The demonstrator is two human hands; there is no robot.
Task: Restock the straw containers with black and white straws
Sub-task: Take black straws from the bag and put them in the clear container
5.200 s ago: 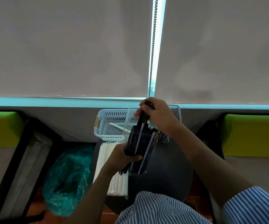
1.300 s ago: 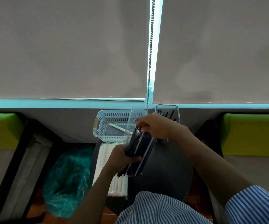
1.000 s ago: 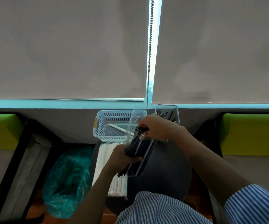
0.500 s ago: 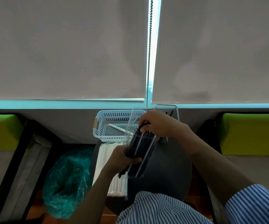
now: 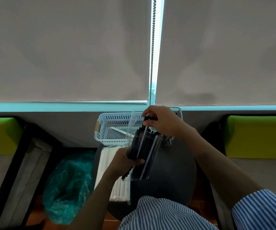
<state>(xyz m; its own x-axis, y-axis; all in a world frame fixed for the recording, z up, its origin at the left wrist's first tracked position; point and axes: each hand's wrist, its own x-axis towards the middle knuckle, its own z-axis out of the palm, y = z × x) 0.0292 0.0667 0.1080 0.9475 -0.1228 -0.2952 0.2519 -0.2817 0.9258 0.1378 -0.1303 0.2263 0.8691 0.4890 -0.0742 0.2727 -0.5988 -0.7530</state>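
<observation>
Dim, backlit: daylight thru gap between blinds (image 5: 67,50) & below; foreground shadowed, wide-angle edges bowed.

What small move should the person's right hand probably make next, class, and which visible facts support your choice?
Probably draw the pinched black straws up out of the clear packet and carry them to the container behind. The right hand already pinches their top ends, which stand above the rest, while the left hand grips the packet steady.

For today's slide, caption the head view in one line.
Left hand holds the bag of black straws; right hand pinches some at the top.
</observation>
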